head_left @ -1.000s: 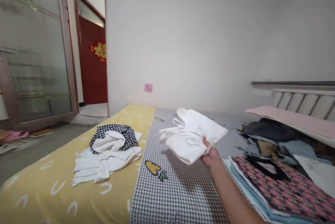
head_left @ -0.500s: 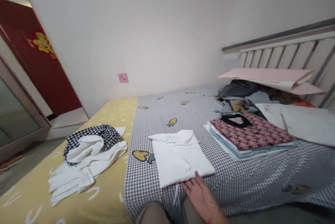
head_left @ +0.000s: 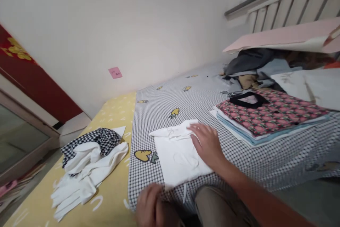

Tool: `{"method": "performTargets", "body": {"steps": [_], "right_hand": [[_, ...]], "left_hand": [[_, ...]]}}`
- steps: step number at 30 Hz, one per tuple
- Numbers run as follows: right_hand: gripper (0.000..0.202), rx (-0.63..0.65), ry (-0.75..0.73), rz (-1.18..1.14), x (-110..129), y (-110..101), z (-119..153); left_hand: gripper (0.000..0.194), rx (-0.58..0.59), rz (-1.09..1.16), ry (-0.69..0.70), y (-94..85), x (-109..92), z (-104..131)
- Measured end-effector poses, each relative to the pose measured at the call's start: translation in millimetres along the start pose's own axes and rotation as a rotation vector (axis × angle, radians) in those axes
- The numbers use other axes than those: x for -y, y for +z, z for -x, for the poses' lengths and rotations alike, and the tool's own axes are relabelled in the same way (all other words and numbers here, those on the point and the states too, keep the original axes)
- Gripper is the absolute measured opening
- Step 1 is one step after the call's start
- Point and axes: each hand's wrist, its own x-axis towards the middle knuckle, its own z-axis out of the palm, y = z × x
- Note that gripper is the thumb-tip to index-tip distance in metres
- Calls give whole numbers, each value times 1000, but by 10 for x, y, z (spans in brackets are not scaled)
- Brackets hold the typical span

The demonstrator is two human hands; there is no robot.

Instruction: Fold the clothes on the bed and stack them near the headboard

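A white folded shirt (head_left: 179, 161) lies flat on the checked bed cover, with creased fabric along its far edge and a thin white string hanging from its near edge. Over its far right side is my right hand (head_left: 208, 143), palm down, fingers stretched out and touching the cloth. My left hand (head_left: 150, 205) is at the bottom of the view, just short of the shirt's near left corner. Motion smears its fingers, and it appears apart from the cloth.
On the yellow cover (head_left: 111, 184) at left lies a loose heap of white clothing (head_left: 90, 174) with black-and-white checked cloth (head_left: 105, 140). To the right, a pink floral top (head_left: 281, 113) tops a folded stack. Behind it, dark clothes (head_left: 255, 64) lie under a pink sheet (head_left: 287, 35).
My right hand has moved from the shirt's near edge up to its far right side. My left hand has entered at the bottom. The view has tilted and shifted.
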Motion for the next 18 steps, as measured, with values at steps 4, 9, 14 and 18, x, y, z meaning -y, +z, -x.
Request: {"method": "performTargets", "body": {"steps": [4, 9, 14, 18], "right_hand": [[46, 87, 62, 406, -580, 496, -497], [48, 219, 56, 475, -1102, 812, -297], [49, 212, 78, 440, -1076, 761, -287], [49, 197, 103, 406, -1067, 771, -317]], "left_hand": [[38, -191, -282, 38, 97, 41, -967], [54, 73, -510, -67, 370, 60, -1830], [37, 337, -432, -277, 550, -33, -2116], [49, 384, -372, -104, 503, -130, -1777]]}}
